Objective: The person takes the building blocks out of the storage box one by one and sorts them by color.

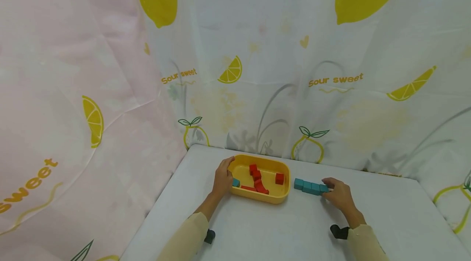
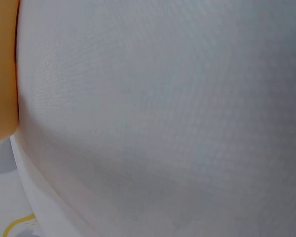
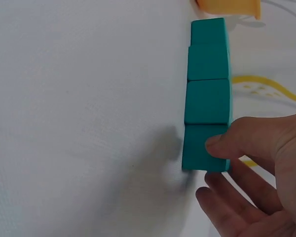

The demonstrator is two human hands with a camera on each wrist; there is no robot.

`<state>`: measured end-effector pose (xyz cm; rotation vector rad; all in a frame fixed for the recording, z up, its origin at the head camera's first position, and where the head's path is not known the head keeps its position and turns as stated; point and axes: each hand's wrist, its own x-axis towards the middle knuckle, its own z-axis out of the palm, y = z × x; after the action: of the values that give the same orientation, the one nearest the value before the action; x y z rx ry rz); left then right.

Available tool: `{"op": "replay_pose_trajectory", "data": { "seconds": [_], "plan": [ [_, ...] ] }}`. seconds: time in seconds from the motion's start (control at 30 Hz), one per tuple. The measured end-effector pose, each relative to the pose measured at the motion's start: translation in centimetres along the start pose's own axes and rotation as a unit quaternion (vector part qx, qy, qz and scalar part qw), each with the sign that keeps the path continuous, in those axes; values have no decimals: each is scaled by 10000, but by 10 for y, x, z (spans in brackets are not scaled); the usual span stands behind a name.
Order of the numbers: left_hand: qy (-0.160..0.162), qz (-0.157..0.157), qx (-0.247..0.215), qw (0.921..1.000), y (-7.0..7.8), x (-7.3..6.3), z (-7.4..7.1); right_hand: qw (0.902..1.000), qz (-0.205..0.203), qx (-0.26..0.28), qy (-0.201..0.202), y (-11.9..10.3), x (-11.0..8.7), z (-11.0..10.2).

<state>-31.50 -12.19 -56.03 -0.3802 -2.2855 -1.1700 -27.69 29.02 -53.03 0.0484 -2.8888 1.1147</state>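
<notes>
In the head view my left hand (image 1: pixel 222 179) grips the left end of a yellow plastic tray (image 1: pixel 260 198), fingers at the rim. Several red blocks (image 1: pixel 279 178) lie inside, some bunched near the middle. A teal block (image 1: pixel 236 183) sits at the tray's left end, partly hidden by that hand. To the right of the tray, several teal cubes (image 1: pixel 310 187) stand in a slightly uneven row, face to face. My right hand (image 1: pixel 339 195) pinches the row's right-end cube (image 3: pixel 200 148); the right wrist view shows the thumb on its face and the other fingers beyond.
A white cloth (image 1: pixel 265 228) covers the table. Lemon-print curtains (image 1: pixel 257 101) hang along its back and left side. The yellow tray's wall (image 2: pixel 2 74) fills the left edge of the left wrist view. Black wrist devices (image 1: pixel 339 232) stick out from the cream sleeves.
</notes>
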Motion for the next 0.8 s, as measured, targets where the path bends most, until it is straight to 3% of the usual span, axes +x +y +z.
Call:
{"op": "replay_pose_trajectory", "data": {
  "seconds": [0.23,0.63,0.8],
  "plan": [
    [3,-62,-36,10000,2,0,0,9990,-354,-116,228,-7,2,-8],
    [-43,-68,-22,10000,3,0,-1,9981,-485,-6,387,-22,5,-4],
    [-41,-83,0,10000,2,0,0,9932,-907,159,706,-39,10,2]
  ]
}}
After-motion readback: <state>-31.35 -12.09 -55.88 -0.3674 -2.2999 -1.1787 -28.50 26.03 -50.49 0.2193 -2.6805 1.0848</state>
